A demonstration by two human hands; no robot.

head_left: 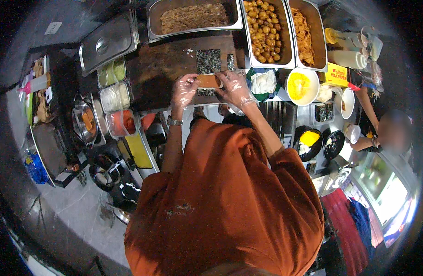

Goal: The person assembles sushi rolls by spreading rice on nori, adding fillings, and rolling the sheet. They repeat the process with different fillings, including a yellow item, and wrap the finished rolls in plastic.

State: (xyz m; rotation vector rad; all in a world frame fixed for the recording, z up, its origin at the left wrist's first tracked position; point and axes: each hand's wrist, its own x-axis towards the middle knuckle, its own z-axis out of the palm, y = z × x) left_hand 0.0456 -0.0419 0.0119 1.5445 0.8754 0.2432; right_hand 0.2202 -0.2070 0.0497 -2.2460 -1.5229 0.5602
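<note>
Both my hands wear clear plastic gloves. Between them is an orange-brown rectangular slice (208, 82) with a pale layer along its edge; its exact kind is unclear. My left hand (185, 89) pinches the left end, and my right hand (235, 89) closes on the right end. The slice lies across a dark nori sheet (208, 60), which reaches out beyond it on the far side, with a small part showing on the near side. Beside it on the right is a narrow nori strip (230, 62). All this is at the near edge of a brown board (160, 69).
Metal trays of shredded meat (193, 19), small round brown pieces (265, 32) and orange strips (303, 39) line the far side. A yellow-filled bowl (302, 86) and frying pans (308, 143) stand right, near another person's arm (367, 110). Clear tubs (115, 96) stand left.
</note>
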